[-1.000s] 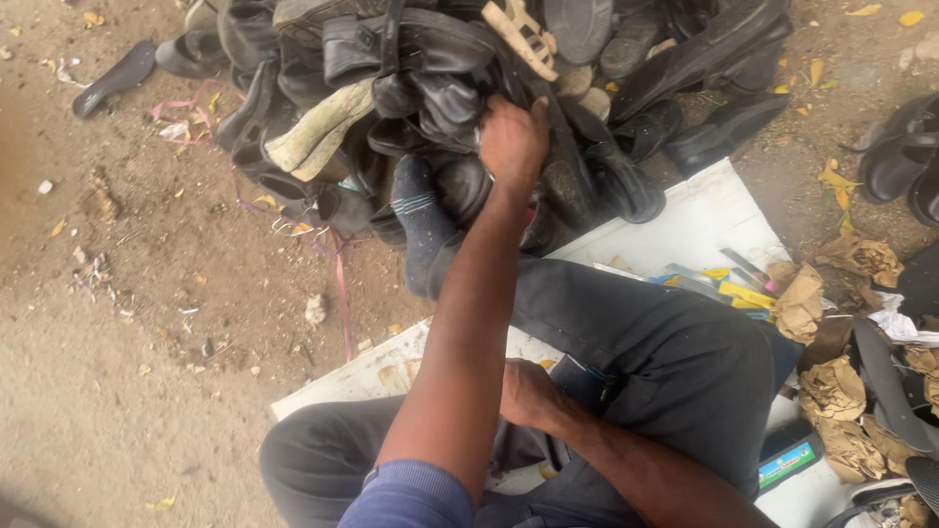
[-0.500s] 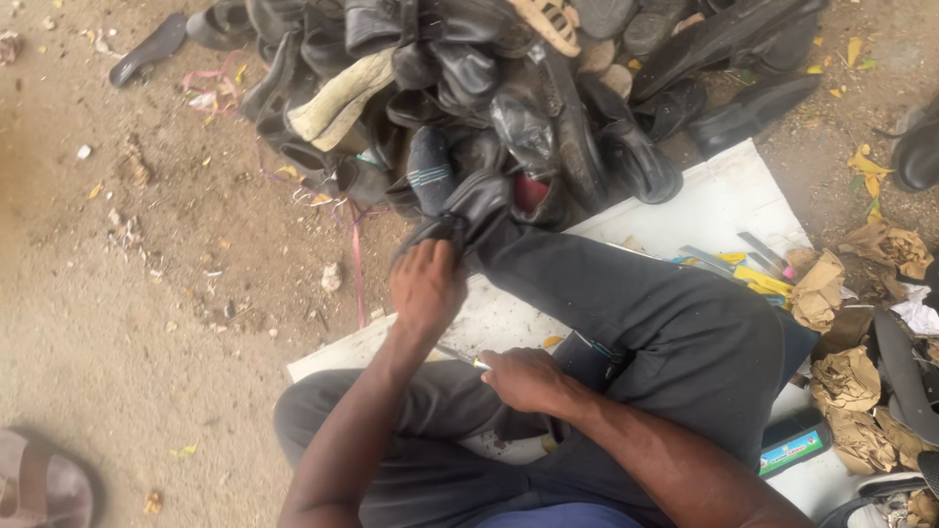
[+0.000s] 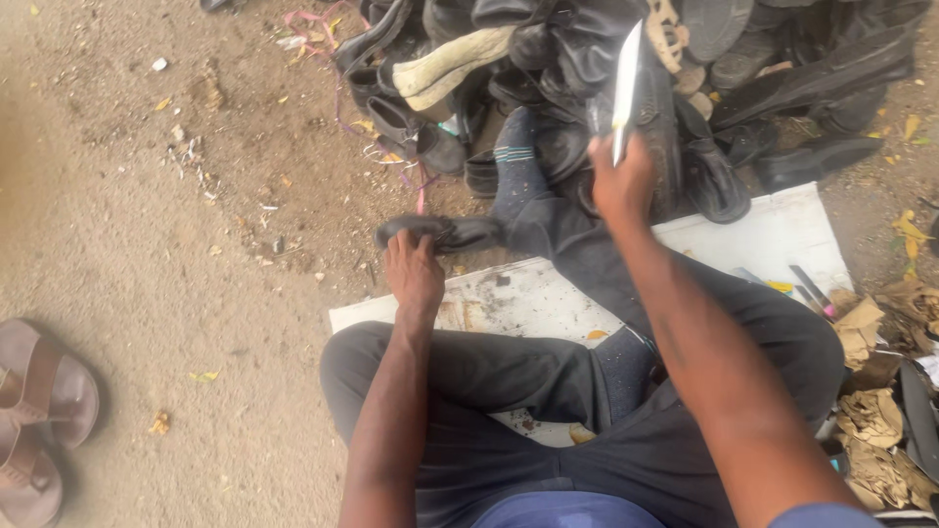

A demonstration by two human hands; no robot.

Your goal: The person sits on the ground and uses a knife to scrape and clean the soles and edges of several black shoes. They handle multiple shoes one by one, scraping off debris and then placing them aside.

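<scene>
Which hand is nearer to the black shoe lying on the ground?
Left. The left hand rests on the black shoe; the right hand is off to its right, holding a knife.

no packages, labels, signs or screens are in view.

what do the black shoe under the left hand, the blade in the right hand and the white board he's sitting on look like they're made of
Black shoe, under the left hand: probably leather or imitation leather, given its dull sheen and creases.
Blade, held in the right hand: likely bare metal; thin, flat, brightly reflective.
White board: a rigid painted or laminated sheet, smooth and scuffed with dirt; what lies under the finish cannot be told.
</scene>
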